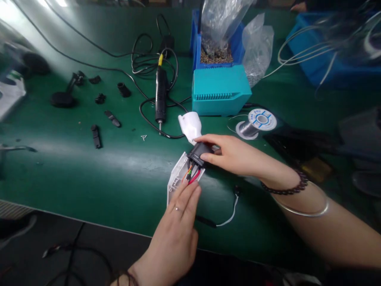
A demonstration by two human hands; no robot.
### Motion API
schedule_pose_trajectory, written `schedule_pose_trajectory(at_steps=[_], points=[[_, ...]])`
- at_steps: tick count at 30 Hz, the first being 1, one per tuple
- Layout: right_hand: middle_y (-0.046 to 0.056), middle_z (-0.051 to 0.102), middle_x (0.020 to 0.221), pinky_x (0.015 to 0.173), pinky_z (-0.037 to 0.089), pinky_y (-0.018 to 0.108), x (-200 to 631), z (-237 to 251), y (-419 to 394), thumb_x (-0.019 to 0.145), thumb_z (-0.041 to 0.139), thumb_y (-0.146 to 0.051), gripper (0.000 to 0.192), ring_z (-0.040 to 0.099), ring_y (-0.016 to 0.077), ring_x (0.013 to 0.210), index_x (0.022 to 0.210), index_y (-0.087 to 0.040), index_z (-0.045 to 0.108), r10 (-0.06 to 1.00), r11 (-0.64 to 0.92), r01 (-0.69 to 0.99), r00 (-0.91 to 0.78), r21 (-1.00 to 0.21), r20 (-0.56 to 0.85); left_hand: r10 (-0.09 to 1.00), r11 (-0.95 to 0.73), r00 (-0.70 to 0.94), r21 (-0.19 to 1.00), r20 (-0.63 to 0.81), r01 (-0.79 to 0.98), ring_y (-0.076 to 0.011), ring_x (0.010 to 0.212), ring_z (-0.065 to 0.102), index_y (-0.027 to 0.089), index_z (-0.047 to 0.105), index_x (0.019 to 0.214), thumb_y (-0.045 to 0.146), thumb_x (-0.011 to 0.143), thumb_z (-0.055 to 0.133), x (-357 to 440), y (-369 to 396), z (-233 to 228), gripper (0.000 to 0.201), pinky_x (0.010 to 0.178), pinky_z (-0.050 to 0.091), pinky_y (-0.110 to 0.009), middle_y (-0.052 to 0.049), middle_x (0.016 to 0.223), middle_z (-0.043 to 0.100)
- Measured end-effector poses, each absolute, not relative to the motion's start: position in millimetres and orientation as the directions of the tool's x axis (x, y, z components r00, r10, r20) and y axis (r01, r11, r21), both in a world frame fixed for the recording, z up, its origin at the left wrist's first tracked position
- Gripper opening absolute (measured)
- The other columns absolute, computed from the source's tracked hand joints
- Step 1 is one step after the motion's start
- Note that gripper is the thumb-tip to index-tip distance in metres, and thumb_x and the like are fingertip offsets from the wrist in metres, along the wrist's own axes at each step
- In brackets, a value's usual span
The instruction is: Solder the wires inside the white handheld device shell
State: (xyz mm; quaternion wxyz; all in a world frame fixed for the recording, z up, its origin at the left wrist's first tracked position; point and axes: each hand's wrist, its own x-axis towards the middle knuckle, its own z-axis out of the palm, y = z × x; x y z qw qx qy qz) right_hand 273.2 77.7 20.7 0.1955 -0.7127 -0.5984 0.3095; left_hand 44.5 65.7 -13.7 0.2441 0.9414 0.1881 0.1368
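Observation:
A white plastic housing shell (177, 174) lies on the green mat, its curved end (190, 125) pointing away from me. My right hand (235, 155) grips a small black part (199, 153) seated in the shell, with red, orange and green wires (192, 174) running out below it. My left hand (175, 234) rests flat with its fingers on the shell's near end and on the wires, pinning them down. A thin white and black cable (229, 216) trails off to the right below my right wrist.
An electric screwdriver (160, 95) with looped black cords lies behind the shell. A teal box (219, 90), a blue bin (238, 43) of small parts with plastic bags, and a solder wire spool (262, 120) stand at the back. Several small black parts (95, 136) are scattered at left.

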Motion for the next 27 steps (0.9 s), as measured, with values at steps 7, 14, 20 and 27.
schedule_pose_trajectory(at_steps=[7,14,20,27], points=[[0.005,0.063,0.113,0.082,0.044,0.028,274.6,29.3,89.1,0.077,0.063,-0.016,0.038,0.06,0.0215,0.099,0.115,-0.019,0.057,0.958,-0.22,0.759,0.049,-0.613,-0.283,0.471,-0.791,0.879,0.476,0.075,0.384,-0.0268,0.138,0.022,0.008,0.026,0.14,0.013,0.083,0.043,50.3,73.6,-7.3,0.06,0.11,0.03,-0.042,-0.016,0.147,0.028],[0.004,0.064,0.107,0.075,0.044,0.027,277.5,30.8,95.4,0.076,0.065,-0.019,0.036,0.061,0.0219,0.091,0.111,-0.02,0.057,0.953,-0.192,0.766,-0.003,-0.613,-0.303,0.711,-0.675,0.665,0.487,0.228,0.555,-0.0236,0.11,0.053,0.018,0.04,0.129,0.026,0.087,0.051,57.8,78.2,-12.1,0.044,0.092,0.047,-0.038,-0.013,0.119,0.055],[0.003,0.064,0.112,0.086,0.047,0.033,281.6,22.9,92.7,0.076,0.06,-0.018,0.035,0.06,0.0235,0.1,0.111,-0.021,0.059,0.971,-0.156,0.727,-0.011,-0.668,-0.238,0.794,-0.591,0.587,0.432,0.16,0.682,-0.0333,0.12,0.044,0.015,0.03,0.138,0.028,0.083,0.057,74.7,79.5,-15.9,0.063,0.095,0.042,-0.052,-0.019,0.133,0.047],[0.003,0.066,0.11,0.094,0.047,0.04,285.6,19.5,95.3,0.076,0.058,-0.027,0.032,0.06,0.0261,0.103,0.106,-0.019,0.066,0.972,-0.189,0.601,0.004,-0.777,-0.233,0.851,-0.475,0.516,0.571,0.103,0.669,-0.0283,0.115,0.051,0.012,0.04,0.132,0.021,0.084,0.054,82.3,81.0,-19.7,0.05,0.093,0.048,-0.044,-0.017,0.128,0.053]])
